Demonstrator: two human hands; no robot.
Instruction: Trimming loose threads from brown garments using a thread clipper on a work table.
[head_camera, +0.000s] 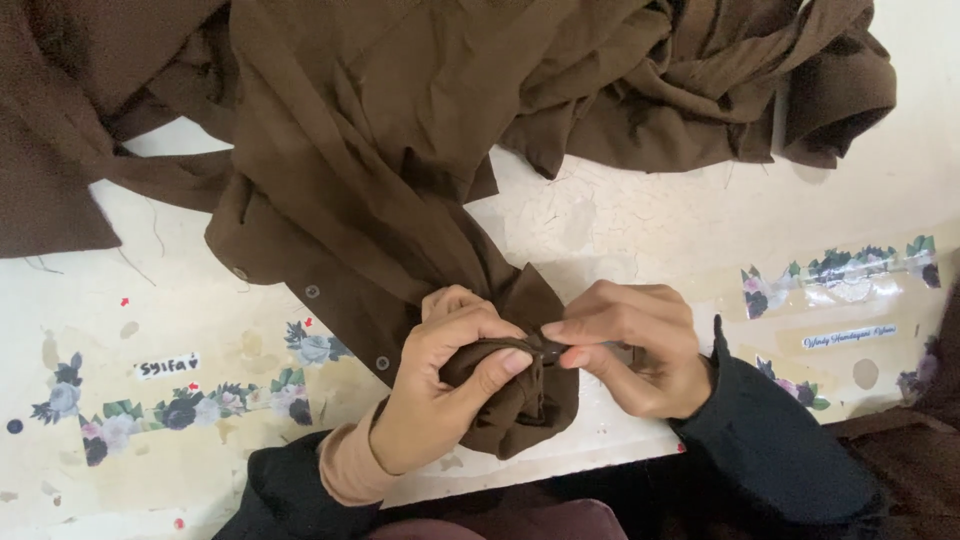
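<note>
Dark sleeves (790, 450) come in from the bottom edge, closest to view, over a pale tabletop (640, 230) with flower stickers. Across it sprawls a big brown garment (380, 130), running from the upper heap down to a bunched end just in front of the person. That bunch (520, 400) sits between both hands. Left hand (445, 385) wraps it from the left, fingers (500, 365) curled shut on the cloth. Right hand (640, 350) meets it from the right, thumb and forefinger pinched together on a small fold at the bunch's top.
</note>
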